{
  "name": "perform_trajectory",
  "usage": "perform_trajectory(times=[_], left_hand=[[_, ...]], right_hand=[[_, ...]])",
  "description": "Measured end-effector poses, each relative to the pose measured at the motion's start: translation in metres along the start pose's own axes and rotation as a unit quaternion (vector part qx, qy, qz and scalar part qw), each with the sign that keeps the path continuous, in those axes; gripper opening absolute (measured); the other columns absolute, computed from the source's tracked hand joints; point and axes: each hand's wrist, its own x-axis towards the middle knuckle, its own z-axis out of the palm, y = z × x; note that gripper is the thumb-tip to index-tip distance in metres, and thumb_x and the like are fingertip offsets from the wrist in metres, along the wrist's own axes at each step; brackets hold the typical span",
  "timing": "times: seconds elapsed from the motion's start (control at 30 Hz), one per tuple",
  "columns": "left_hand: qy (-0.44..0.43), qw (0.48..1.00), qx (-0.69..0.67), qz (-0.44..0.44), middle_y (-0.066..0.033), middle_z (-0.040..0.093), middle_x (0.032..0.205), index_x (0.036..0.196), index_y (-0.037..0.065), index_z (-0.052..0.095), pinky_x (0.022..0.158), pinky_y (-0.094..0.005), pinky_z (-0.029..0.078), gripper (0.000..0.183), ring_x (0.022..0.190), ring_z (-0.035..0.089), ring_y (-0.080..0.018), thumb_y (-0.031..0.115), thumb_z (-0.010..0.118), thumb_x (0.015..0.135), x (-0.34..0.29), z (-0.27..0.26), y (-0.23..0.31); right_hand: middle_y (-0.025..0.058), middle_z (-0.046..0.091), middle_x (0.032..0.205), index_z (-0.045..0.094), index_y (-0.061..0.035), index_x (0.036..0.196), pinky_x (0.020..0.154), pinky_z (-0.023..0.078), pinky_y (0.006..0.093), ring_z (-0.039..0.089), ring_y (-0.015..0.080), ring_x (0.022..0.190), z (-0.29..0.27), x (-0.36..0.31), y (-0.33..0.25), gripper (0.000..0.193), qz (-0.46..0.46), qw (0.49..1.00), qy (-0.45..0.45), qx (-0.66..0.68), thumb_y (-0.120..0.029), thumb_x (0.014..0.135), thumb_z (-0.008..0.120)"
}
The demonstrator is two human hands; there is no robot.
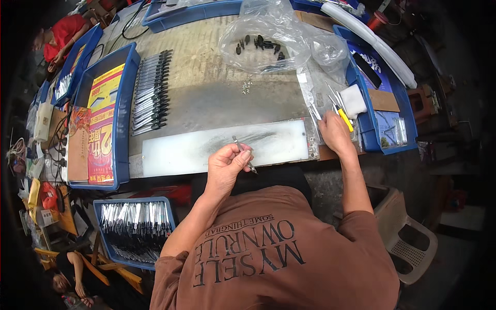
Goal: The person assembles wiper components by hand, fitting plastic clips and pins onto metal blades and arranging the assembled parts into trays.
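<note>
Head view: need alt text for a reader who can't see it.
Left hand pinches a slim metal piece over the near edge of a white board, while the right hand is at a yellow tool, grip unclear. On the bench, a row of slim metallic parts lies at left; black parts and a clear bag lie farther back.

mtl rod [237, 143] — tilted, in L grip [226, 161] | yel. tool [345, 120] — aslant, by R grip [336, 132]
</note>
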Motion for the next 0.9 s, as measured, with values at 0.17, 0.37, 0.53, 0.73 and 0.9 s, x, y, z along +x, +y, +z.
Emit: perform_trajectory(times=[0.17, 0.37, 0.53, 0.73, 0.9], left_hand=[[0.000, 1.000, -0.001, 0.002, -0.0071, 0.059, 0.081, 0.089, 0.000, 0.060, 0.058, -0.0221, 0.048, 0.014, 0.063, 0.055, -0.0108, 0.013, 0.060, 0.085, 0.001, -0.002, -0.001], [0.002, 1.000, -0.010, -0.006, -0.0066, 0.059, 0.078, 0.088, 0.000, 0.060, 0.058, -0.0224, 0.047, 0.016, 0.062, 0.054, -0.0104, 0.015, 0.059, 0.086, 0.001, -0.005, 0.002], [0.009, 1.000, -0.020, -0.008, -0.0064, 0.059, 0.079, 0.087, 0.000, 0.060, 0.058, -0.0223, 0.048, 0.015, 0.063, 0.054, -0.0100, 0.015, 0.059, 0.086, 0.003, -0.002, 0.002], [0.004, 0.999, -0.040, -0.002, -0.0050, 0.060, 0.080, 0.086, 0.000, 0.062, 0.058, -0.0219, 0.048, 0.014, 0.065, 0.055, -0.0088, 0.014, 0.059, 0.086, 0.003, -0.001, 0.002], [0.008, 0.997, -0.076, -0.002, -0.0030, 0.059, 0.080, 0.088, 0.000, 0.062, 0.059, -0.0219, 0.049, 0.014, 0.065, 0.055, -0.0086, 0.013, 0.061, 0.085, 0.002, -0.007, -0.004]], right_hand=[[0.0222, 0.058, 0.074, 0.053, 0.0025, 0.077, 0.068, 0.042, 0.0470, 0.055, 0.0406, 0.076, -0.003, -0.002, 0.002, 0.018, -0.004, 0.997, 0.043, 0.063, -0.015, 0.079, 0.057], [0.0146, 0.053, 0.063, 0.051, 0.0009, 0.080, 0.055, 0.042, 0.0374, 0.053, 0.0277, 0.058, -0.014, -0.015, -0.019, 0.014, -0.026, 0.982, 0.085, 0.169, -0.011, 0.081, 0.058], [-0.0015, 0.051, 0.068, 0.051, -0.0017, 0.083, 0.055, 0.039, 0.0208, 0.045, 0.0046, 0.062, -0.001, -0.037, -0.059, 0.009, -0.064, 0.899, -0.035, 0.433, -0.007, 0.083, 0.058], [-0.0013, 0.054, 0.077, 0.052, 0.0000, 0.089, 0.060, 0.042, 0.0180, 0.048, 0.0034, 0.069, 0.018, -0.060, -0.104, 0.012, -0.088, 0.827, -0.110, 0.545, -0.003, 0.082, 0.061], [0.0001, 0.056, 0.079, 0.054, 0.0015, 0.098, 0.064, 0.045, 0.0182, 0.051, 0.0041, 0.072, 0.028, -0.064, -0.116, 0.018, -0.087, 0.797, -0.141, 0.581, -0.003, 0.082, 0.062]])
